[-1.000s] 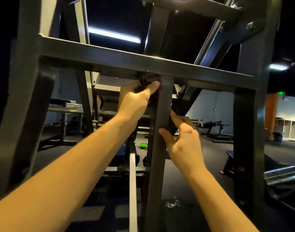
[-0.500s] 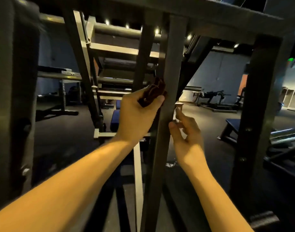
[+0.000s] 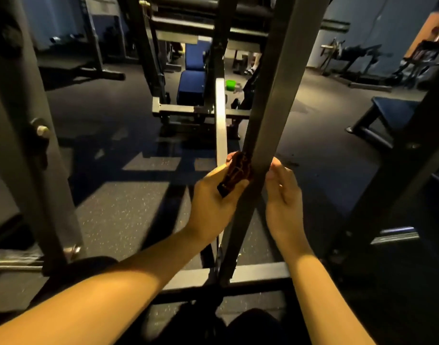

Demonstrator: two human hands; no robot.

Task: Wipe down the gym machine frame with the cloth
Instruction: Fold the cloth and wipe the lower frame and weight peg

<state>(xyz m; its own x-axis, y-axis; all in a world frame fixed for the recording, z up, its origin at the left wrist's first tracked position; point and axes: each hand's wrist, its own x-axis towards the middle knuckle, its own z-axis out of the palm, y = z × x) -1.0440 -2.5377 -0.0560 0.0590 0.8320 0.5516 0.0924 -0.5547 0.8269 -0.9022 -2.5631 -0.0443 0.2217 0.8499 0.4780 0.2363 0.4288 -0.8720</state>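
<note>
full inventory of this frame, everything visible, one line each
cloth: 1, dark reddish-brown, against centre post's left side
centre post: 1, grey, slanting upright mid-frame
left post: 1, grey, left edge, bolt on it
white bar: 1, white, just left of centre post
seat pads: 2, blue, upper centre, behind the frame
tub: 1, green, on floor beyond the white bar
bench: 1, blue top, right
floor: 1, dark speckled, underneath
left hand: 1, bare, grips cloth at centre post
right hand: 1, bare, fingers relaxed at post's right edge
</note>
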